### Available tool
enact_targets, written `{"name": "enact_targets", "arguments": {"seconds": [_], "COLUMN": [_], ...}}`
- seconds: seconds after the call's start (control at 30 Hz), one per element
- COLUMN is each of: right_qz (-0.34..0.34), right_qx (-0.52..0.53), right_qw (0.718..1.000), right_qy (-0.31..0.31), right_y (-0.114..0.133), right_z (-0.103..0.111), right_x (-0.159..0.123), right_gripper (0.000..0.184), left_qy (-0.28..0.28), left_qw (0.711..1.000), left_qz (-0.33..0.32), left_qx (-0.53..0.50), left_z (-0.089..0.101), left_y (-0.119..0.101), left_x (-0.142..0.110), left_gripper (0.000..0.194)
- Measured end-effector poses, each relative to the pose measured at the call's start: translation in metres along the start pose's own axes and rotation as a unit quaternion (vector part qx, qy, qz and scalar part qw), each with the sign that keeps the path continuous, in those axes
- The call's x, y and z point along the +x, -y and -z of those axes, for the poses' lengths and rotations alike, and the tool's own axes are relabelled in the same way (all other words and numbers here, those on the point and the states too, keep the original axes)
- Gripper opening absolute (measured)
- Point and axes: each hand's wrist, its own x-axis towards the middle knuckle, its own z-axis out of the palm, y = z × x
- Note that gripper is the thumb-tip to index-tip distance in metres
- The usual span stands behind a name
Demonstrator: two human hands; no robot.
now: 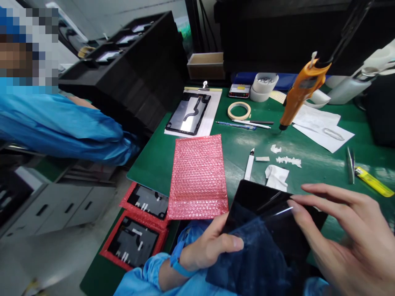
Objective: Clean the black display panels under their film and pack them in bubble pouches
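My left hand grips the left edge of a tablet screen, black and glossy, with the thumb on top. The screen is tilted toward me at the bottom of the view. A clear protective film lies over part of its face, creased and partly lifted. With thumb and index finger, my right hand pinches the film at the upper right of the screen. A red bubble-wrap pouch lies flat just beyond my left hand. A white craft knife and a crumpled white cloth are just past the screen.
An orange electric screwdriver hangs over the green table. A tablet housing rests on a clipboard. Tape, pens and a yellow cutter lie about. Black trays are stacked left, near a co-worker's blue sleeve.
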Motion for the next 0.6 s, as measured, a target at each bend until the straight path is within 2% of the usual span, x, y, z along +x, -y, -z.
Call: {"name": "enact_targets", "arguments": {"seconds": [0.1,0.17,0.23,0.3,0.4,0.53,0.6], "right_qz": [0.02,0.028,0.058,0.113,0.182,0.147,0.122], "right_qx": [-0.02,-0.022,-0.04,-0.071,-0.09,-0.064,-0.048], "right_qw": [1.0,0.999,0.997,0.991,0.979,0.986,0.99], "right_qy": [0.014,-0.002,-0.016,-0.006,0.022,0.047,0.052], "right_y": [-0.006,-0.009,-0.009,-0.005,0.013,0.043,0.051], "right_z": [0.0,-0.002,-0.006,-0.011,-0.019,-0.032,-0.035], "right_x": [-0.004,-0.008,-0.013,-0.018,-0.027,-0.034,-0.038], "right_gripper": [0.004,0.007,0.011,0.008,0.004,0.013,0.017], "left_qy": [0.046,0.071,0.068,0.034,-0.047,-0.164,-0.203], "left_qw": [0.999,0.996,0.996,0.995,0.993,0.982,0.975], "left_qz": [-0.021,-0.031,-0.039,-0.057,-0.089,-0.089,-0.088], "left_qx": [-0.015,-0.033,-0.053,-0.069,-0.061,-0.036,-0.011], "left_z": [-0.004,-0.01,-0.018,-0.024,-0.026,-0.026,-0.027], "left_y": [-0.005,-0.014,-0.021,-0.024,-0.022,-0.02,-0.022], "left_x": [0.0,-0.002,-0.003,-0.002,0.001,0.003,0.002], "left_gripper": [0.079,0.084,0.085,0.083,0.076,0.052,0.044]}}
